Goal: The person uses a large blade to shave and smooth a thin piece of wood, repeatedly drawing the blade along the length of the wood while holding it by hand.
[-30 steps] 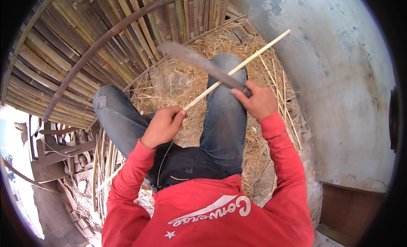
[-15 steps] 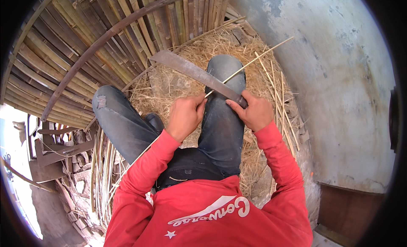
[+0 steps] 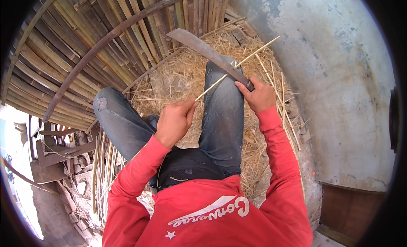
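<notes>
- Left hand (image 3: 174, 119) is up in front of the body, just over the gap between the knees, arm in a red sleeve (image 3: 135, 170) bent at the elbow. Fingers are curled tight around the near end of a thin bamboo strip (image 3: 237, 65), thumb on top.
- That strip runs from the left hand up and to the right, crossing over the right knee and passing the blade, with its far tip out over the straw near the wall.
- Right hand (image 3: 259, 94) sits a bit higher and further right, arm nearly straight. It's clenched around the dark handle of a big knife (image 3: 203, 49), pretty much a machete.
- The blade points up and to the left from the right hand, and the strip meets it just above the handle. Looks like edge against strip, but I can't tell exactly how deep it sits.
- Both legs in blue jeans (image 3: 222, 115) stretch out under the hands; the left knee has a rip.
- A heap of dry straw and shavings (image 3: 178, 77) lies under and around the legs.
- A wall of stacked bamboo slats (image 3: 85, 39) with a curved dark pole across it closes off the left and top.
- A grey plastered wall (image 3: 339, 85) stands close on the right.
- More loose strips (image 3: 101, 162) lie bundled beside the left leg.
</notes>
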A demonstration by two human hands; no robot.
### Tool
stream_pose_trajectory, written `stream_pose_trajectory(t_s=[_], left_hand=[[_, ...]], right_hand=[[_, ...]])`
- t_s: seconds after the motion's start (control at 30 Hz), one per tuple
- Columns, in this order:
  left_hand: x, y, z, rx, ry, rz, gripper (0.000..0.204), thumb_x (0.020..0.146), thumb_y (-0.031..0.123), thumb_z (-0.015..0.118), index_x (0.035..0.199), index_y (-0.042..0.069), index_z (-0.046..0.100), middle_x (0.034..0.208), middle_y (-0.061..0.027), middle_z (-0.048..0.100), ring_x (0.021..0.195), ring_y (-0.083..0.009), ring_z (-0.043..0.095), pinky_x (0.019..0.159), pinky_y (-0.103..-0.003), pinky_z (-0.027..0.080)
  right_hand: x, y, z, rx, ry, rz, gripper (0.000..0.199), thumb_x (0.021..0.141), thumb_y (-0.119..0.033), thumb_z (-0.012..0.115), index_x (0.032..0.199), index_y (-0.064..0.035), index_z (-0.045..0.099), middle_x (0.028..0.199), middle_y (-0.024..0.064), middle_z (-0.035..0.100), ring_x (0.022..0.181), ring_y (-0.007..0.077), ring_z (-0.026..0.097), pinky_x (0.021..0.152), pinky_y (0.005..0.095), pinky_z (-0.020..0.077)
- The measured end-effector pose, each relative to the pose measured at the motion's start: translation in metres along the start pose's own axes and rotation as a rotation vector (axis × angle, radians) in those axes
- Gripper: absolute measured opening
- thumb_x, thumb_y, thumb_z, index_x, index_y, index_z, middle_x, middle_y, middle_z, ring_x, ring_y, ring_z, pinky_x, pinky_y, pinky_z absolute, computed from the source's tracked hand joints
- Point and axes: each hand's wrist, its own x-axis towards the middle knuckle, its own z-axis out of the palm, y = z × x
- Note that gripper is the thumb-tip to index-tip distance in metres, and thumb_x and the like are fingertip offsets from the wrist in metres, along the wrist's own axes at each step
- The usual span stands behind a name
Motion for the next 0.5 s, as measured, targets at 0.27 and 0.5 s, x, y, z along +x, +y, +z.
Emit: stream_pose_trajectory(t_s=[0.27,0.5], left_hand=[[-0.055,-0.018,-0.052,0.087,0.031,-0.031,0.018,0.096,0.004,0.070,0.112,-0.002,0.075,0.075,-0.0196,0.065,0.064,-0.0366,0.066,0.059,-0.041,0.050],[-0.054,-0.024,-0.036,0.108,0.063,-0.094,0.022,0.094,0.011,0.073,0.114,0.005,0.076,0.078,-0.0162,0.067,0.067,-0.0383,0.066,0.060,-0.046,0.050]], right_hand=[[0.051,0.134,0.017,0.018,0.220,0.358,0.071,0.095,-0.073,0.060,0.100,-0.0034,0.075,0.079,0.0198,0.073,0.079,0.0412,0.070,0.072,0.0506,0.0539],[0.038,0.120,0.001,0.356,0.260,0.398,0.066,0.100,-0.063,0.062,0.094,0.0023,0.074,0.065,0.0110,0.061,0.062,0.0230,0.053,0.061,0.0410,0.0453]])
